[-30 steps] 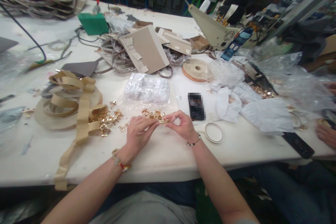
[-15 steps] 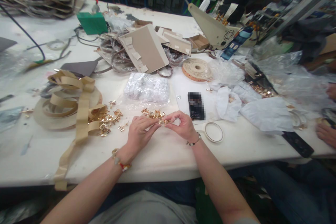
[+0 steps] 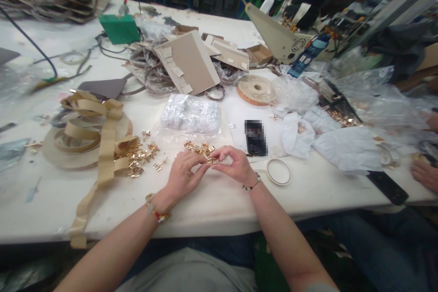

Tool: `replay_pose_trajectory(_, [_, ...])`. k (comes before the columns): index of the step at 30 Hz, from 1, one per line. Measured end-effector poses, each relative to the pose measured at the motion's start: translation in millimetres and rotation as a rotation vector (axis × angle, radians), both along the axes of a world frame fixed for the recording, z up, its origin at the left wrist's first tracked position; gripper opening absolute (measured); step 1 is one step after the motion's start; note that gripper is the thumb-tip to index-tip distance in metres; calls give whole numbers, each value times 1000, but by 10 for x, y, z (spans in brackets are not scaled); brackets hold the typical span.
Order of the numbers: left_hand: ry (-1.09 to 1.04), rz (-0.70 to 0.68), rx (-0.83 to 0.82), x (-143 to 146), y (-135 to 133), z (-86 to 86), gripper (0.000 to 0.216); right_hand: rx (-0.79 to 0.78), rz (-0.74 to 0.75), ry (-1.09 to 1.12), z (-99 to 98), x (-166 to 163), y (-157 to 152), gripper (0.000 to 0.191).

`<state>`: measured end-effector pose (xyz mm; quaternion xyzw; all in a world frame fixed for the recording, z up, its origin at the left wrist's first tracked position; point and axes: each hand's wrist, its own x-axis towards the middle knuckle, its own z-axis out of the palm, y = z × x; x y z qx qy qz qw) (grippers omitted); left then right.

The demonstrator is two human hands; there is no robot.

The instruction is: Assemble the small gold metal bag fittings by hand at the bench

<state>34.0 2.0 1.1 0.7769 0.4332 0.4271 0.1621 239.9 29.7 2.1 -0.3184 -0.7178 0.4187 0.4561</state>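
Between the fingertips of my two hands is a small gold metal fitting (image 3: pixel 211 161), mostly covered by the fingers. My left hand (image 3: pixel 186 171) pinches it from the left, thumb and forefinger together. From the right, my right hand (image 3: pixel 235 164) grips it with thumb and forefinger, the other fingers curled. Just beyond the fingertips lies a small pile of gold metal fittings (image 3: pixel 200 147). A larger heap of the same fittings (image 3: pixel 142 157) is left of my left hand, beside a roll of tan strip (image 3: pixel 111 146).
A clear plastic bag of white pieces (image 3: pixel 190 115) and a phone (image 3: pixel 256 139) lie beyond my hands. A tape ring (image 3: pixel 278 172) is right of my right wrist. Farther back are a strip roll (image 3: pixel 256 90) and flat beige panels (image 3: pixel 188 64). Another person's hand (image 3: pixel 426 171) shows at far right.
My fingertips have drawn closer together around the gold fitting, so less of it shows. My left hand has shifted slightly right; the things on the table stay put.
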Motion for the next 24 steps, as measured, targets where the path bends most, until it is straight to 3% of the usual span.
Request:
replay_pose_trajectory(4, [49,27,-14,-61,9,35,19,-113,59,59,6,24,4,28])
replay_pose_trajectory(9, [224,181,-98,-151,102,-30,33,-217,82,113,-25,47,6,27])
replay_pose_trajectory(16, [468,232,-79,-186,128,-103,41,-260,120,3,-33,50,6,28])
replay_pose_trajectory(21, [385,350,106,-164,46,-6,33,-265,143,-53,-44,43,16,33])
replay_pose_trajectory(24, [298,233,167,-94,-9,50,36,-260,170,-81,-66,36,12,37])
